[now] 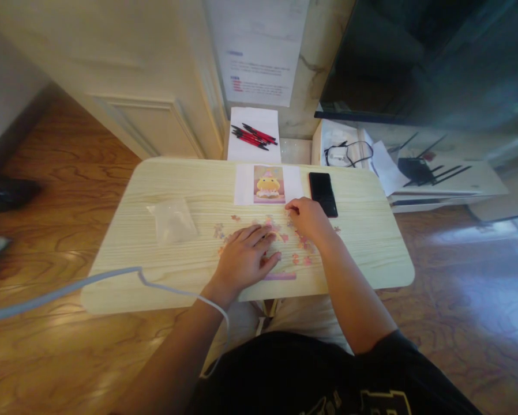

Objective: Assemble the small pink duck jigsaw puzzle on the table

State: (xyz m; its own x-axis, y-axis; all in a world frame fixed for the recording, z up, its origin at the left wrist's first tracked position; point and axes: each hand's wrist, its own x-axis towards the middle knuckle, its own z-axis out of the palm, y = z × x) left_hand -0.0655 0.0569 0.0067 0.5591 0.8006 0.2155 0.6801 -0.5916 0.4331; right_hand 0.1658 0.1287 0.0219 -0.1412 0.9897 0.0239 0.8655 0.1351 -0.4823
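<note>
Loose jigsaw pieces [301, 259] in pink, orange and pale shades lie scattered on the small wood-grain table [363, 248]. My left hand [244, 256] rests palm down over some of them, fingers stretched out and a little apart, hiding what is beneath. At the far side of the pile, my right hand [308, 218] is closed in a pinch on a small jigsaw piece, mostly covered by the fingertips. A purple strip of joined pieces [280, 276] lies near the front edge, beside my left thumb. Beyond the pieces is a printed reference picture [269, 185] of a yellow cartoon figure on white paper.
A black phone [323, 195] lies right of the picture, close to my right wrist. On the left sits a clear plastic bag [175, 221]. A pale cable [176, 289] crosses above my left forearm. Red and black pens [254, 137] lie on paper behind the table.
</note>
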